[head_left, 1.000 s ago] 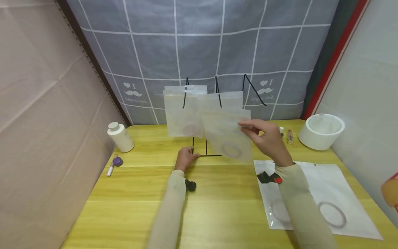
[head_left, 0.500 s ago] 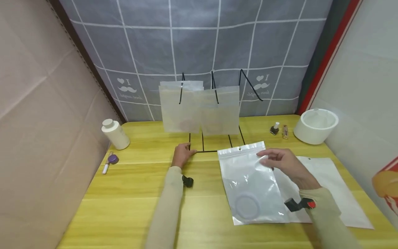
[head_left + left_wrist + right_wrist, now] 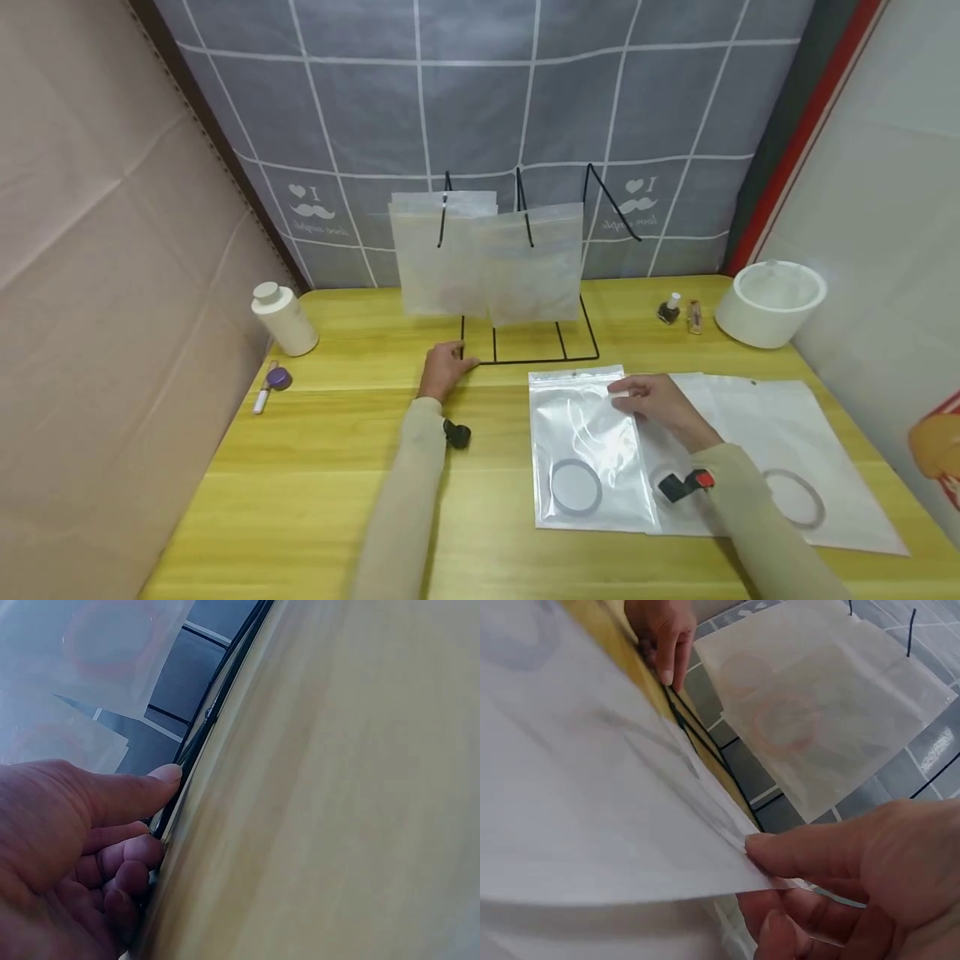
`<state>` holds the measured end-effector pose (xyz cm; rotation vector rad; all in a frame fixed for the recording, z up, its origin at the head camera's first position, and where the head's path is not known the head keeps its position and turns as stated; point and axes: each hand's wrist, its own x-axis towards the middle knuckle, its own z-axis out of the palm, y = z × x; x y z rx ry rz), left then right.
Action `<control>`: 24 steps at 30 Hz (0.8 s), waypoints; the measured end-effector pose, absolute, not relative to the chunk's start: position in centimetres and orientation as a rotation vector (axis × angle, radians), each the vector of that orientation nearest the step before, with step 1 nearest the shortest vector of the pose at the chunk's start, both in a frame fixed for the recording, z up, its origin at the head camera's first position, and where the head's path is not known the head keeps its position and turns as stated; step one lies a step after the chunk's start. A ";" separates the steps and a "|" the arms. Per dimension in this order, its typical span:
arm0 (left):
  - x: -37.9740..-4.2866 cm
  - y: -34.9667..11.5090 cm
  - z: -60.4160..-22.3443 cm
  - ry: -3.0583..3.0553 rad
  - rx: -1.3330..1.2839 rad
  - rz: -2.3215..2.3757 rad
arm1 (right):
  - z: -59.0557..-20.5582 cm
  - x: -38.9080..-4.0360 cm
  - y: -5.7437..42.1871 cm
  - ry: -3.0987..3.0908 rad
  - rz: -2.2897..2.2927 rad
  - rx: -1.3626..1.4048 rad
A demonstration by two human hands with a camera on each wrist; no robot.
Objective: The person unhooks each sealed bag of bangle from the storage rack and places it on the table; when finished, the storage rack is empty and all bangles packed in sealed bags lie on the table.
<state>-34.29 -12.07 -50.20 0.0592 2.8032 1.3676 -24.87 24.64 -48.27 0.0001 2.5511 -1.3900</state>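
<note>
I judge the step in hand as handling one bag while bracing the rack [image 3: 525, 362]; the next move calls for a steady pinch, since the limp film may buckle. Right hand [image 3: 662, 406]: pinching the glossy plastic bag [image 3: 588, 437] near an upper corner. The bag lies on the wood-grained bench [image 3: 315, 508], before the rack; a round ring [image 3: 553, 483] shows through. Left hand [image 3: 442, 371]: gripping the rack's thin black wire. Frosted bags [image 3: 536, 283] hang above.

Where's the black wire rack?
In the head view, the rack stands back center on the table, before the gray cloth, the left hand gripping its front left corner.
</note>
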 end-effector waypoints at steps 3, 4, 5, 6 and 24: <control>-34.3 -12.0 -50.3 2.813 0.058 1.358 | -48.6 -24.8 24.7 2.668 -1.238 -0.066; -34.3 -12.0 -50.3 2.814 0.058 1.361 | -48.6 -24.8 24.8 2.693 -1.192 -0.071; -34.3 -12.1 -50.3 2.810 0.057 1.366 | -48.6 -24.8 24.8 2.714 -1.153 -0.074; -34.4 -12.1 -50.3 2.807 0.058 1.373 | -48.5 -24.8 24.8 2.726 -1.126 -0.067; -34.4 -12.0 -50.3 2.767 0.044 1.388 | -38.5 -35.1 21.8 2.989 -1.735 -0.644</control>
